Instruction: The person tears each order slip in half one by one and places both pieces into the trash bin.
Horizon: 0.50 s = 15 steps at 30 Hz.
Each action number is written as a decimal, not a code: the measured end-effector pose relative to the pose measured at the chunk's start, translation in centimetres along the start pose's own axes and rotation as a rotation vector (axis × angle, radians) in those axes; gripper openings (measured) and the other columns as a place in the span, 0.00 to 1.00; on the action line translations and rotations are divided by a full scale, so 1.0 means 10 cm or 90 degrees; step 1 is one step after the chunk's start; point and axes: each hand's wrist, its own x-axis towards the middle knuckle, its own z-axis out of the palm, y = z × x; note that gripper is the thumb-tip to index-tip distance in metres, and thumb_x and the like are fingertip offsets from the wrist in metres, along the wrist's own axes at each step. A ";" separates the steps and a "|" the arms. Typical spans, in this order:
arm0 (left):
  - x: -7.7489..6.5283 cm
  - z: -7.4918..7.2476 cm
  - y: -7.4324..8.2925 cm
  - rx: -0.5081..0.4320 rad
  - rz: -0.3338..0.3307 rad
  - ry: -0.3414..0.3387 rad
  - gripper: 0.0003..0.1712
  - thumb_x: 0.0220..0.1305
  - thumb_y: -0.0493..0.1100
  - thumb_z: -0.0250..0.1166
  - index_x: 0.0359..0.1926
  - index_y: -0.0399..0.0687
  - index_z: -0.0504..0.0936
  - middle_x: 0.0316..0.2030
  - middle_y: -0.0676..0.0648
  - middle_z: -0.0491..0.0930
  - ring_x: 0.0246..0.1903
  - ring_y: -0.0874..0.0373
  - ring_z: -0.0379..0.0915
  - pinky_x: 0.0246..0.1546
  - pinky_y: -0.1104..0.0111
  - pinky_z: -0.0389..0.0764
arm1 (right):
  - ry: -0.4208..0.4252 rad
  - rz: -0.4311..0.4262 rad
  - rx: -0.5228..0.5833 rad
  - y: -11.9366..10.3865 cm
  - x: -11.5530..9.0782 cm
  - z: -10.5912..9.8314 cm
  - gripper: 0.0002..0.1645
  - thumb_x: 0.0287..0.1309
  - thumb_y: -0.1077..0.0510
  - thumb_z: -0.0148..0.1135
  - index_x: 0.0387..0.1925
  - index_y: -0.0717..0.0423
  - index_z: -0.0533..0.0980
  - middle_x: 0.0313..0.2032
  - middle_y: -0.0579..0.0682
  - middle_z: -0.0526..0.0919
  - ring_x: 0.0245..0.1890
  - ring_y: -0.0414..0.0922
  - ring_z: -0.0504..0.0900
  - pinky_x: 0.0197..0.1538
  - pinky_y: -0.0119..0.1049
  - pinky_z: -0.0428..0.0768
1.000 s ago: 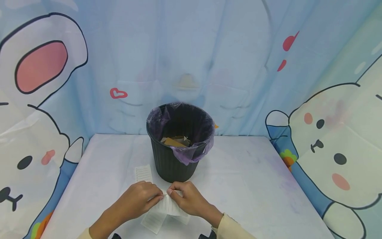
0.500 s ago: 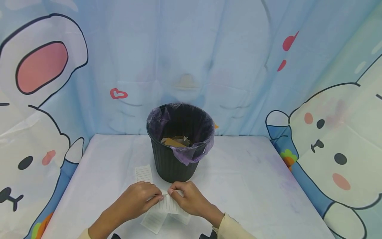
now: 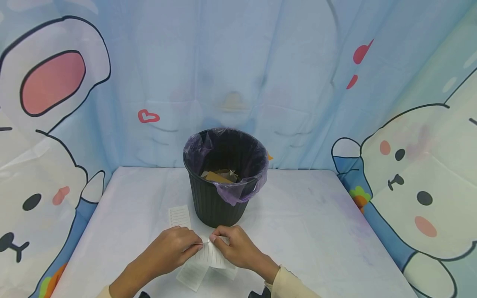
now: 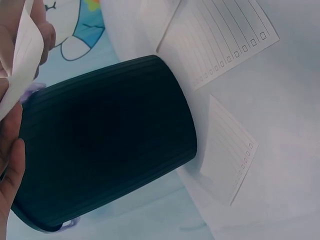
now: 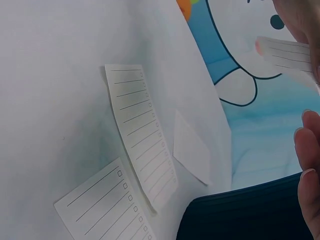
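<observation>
Thumb and fingertips of my left hand [image 3: 175, 249] pinch the upper edge of a lined white paper sheet [image 3: 209, 257]. Close beside them, my right hand [image 3: 237, 249] pinches the same edge with thumb and forefinger. The sheet hangs bent between the hands, its lower part lying over other slips in the head view. Right wrist view shows the lined sheet [image 5: 287, 56] at the fingers, raised above the table. Below lie a checklist slip [image 3: 192, 276] and another slip [image 3: 226, 273], partly covered. A further lined slip [image 3: 179, 216] lies past my left hand.
A black ribbed bin [image 3: 218, 207] stands just beyond my hands. A purple bag [image 3: 242, 192] lines it, with brown and pale scraps [image 3: 220, 177] inside. The white table [image 3: 305, 231] meets a blue cartoon curtain [image 3: 238, 62] at the back and sides.
Both hands keep their pinch on the paper sheet and hardly shift. The sheet's lower edge moves very slightly; the bin and the slips on the table stay put.
</observation>
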 end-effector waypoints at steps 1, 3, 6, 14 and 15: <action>0.00 0.00 0.00 0.001 0.004 0.003 0.04 0.57 0.41 0.74 0.30 0.53 0.85 0.25 0.62 0.80 0.25 0.75 0.68 0.30 0.80 0.73 | 0.000 0.000 0.001 0.00 0.00 0.01 0.09 0.69 0.61 0.59 0.33 0.56 0.83 0.33 0.48 0.89 0.33 0.31 0.80 0.39 0.27 0.82; -0.01 -0.01 0.01 0.005 0.011 0.009 0.05 0.57 0.41 0.75 0.30 0.53 0.85 0.25 0.62 0.80 0.25 0.75 0.68 0.29 0.81 0.73 | -0.001 0.002 0.000 0.01 0.00 0.02 0.09 0.69 0.60 0.59 0.33 0.56 0.83 0.33 0.48 0.89 0.33 0.31 0.81 0.39 0.27 0.82; -0.02 -0.02 0.02 0.006 0.022 0.018 0.05 0.56 0.40 0.75 0.31 0.53 0.85 0.26 0.62 0.81 0.25 0.74 0.69 0.30 0.81 0.72 | -0.004 0.004 -0.010 0.02 0.00 0.04 0.10 0.70 0.60 0.59 0.33 0.56 0.83 0.33 0.47 0.89 0.33 0.30 0.80 0.39 0.27 0.81; -0.01 -0.01 0.02 0.021 0.029 0.031 0.06 0.55 0.40 0.75 0.31 0.53 0.85 0.26 0.61 0.81 0.26 0.73 0.71 0.32 0.80 0.75 | -0.001 0.002 -0.014 0.02 0.00 0.02 0.09 0.70 0.60 0.59 0.33 0.55 0.82 0.33 0.47 0.89 0.32 0.30 0.80 0.39 0.27 0.81; -0.01 -0.02 0.02 0.022 0.028 0.030 0.06 0.55 0.40 0.75 0.30 0.53 0.85 0.26 0.61 0.81 0.26 0.73 0.71 0.32 0.80 0.75 | -0.002 0.002 -0.013 0.02 0.01 0.02 0.09 0.70 0.60 0.59 0.33 0.55 0.82 0.33 0.47 0.89 0.33 0.30 0.80 0.39 0.27 0.81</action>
